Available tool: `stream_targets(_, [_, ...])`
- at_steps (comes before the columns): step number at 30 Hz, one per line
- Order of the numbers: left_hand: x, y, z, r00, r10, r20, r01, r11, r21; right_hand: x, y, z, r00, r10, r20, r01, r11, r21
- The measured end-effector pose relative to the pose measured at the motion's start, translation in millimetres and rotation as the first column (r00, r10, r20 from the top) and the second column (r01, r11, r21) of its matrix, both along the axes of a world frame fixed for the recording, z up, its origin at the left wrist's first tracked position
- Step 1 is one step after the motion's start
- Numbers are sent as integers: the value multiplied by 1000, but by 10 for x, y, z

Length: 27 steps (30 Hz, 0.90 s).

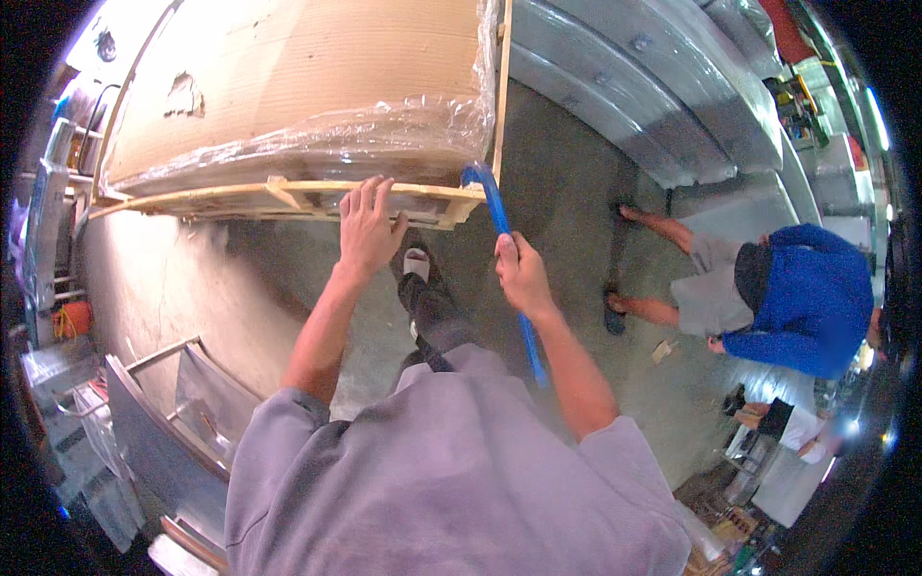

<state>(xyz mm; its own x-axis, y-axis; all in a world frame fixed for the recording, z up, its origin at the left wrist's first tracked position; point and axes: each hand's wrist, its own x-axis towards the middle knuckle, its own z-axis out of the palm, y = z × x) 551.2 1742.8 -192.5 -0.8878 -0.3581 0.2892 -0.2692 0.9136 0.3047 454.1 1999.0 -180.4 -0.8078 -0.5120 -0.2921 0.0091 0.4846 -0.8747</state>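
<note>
In my right hand [523,276], closed around its shaft, is a blue crowbar [496,206]. The hooked end of the crowbar meets the near right corner of a wooden crate frame [226,195]. My left hand [367,235] rests on the crate's near edge, its fingers stretched over the wooden slat. Within the frame is a large cardboard-covered load [327,62] with a tear at its left. Clear plastic wrap [317,161] runs bunched along the load's near side.
Long grey wrapped panels [615,77] are stacked at the far right. A person in a blue top [807,298] bends over at the right, and another person [797,427] is beyond. A grey-panelled metal frame [178,413] stands on the left of the concrete floor [586,384].
</note>
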Motion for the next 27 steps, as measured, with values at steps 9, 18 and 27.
stream_targets(9, [-162,-337,-32,977,-104,186,97,994,43,101,-169,-405,959,-190,210,185,982,45])
stream_targets(18, [-480,-727,93,883,-301,360,243,949,200,-729,-330,1459,914,-323,246,403,791,-460])
stream_targets(27, [-715,-325,313,883,-437,-171,465,762,450,-693,-720,1885,935,-349,-63,99,427,-899])
